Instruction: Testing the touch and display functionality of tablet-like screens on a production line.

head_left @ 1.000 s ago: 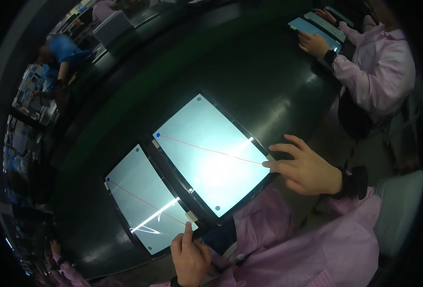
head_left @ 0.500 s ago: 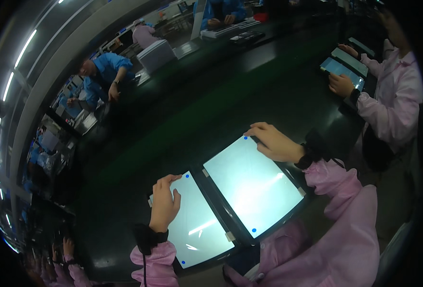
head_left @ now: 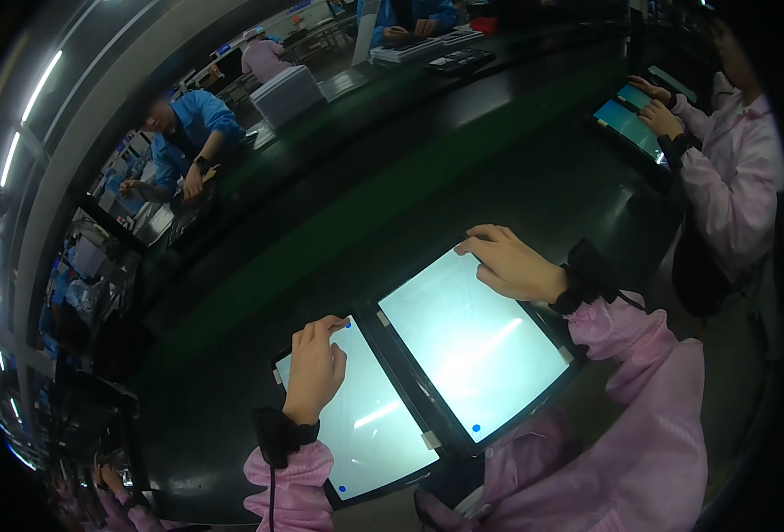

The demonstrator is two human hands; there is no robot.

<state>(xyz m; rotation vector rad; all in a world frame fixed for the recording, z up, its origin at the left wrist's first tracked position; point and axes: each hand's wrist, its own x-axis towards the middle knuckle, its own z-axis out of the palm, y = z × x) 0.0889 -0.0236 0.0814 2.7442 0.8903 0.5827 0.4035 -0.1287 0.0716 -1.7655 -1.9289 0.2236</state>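
Observation:
Two tablets with bright, nearly white screens lie side by side on the dark bench. On the left tablet [head_left: 379,434], my left hand [head_left: 315,372] reaches over the screen, its fingertip at a blue dot [head_left: 348,325] near the top right corner. The thumb stands apart from the fingers. My right hand [head_left: 518,268] is at the top corner of the right tablet [head_left: 463,346], forefinger extended onto the screen there. Neither hand holds anything. Lower blue dots show on the left screen [head_left: 342,488] and the right screen [head_left: 476,428]. Small pale tabs sit on the tablets' edges.
A dark bench with a green strip [head_left: 321,232] runs beyond the tablets. At the right, a person in pink [head_left: 729,168] handles lit tablets [head_left: 627,129]. Across the bench works a person in blue [head_left: 201,124], near a white stack [head_left: 287,96]. A black device [head_left: 458,62] lies farther back.
My left fingertip has moved slightly right, onto the upper dot of the left screen. The right screen's upper dot no longer shows by my right finger. The co-worker's nearer hand shifted on the tablets.

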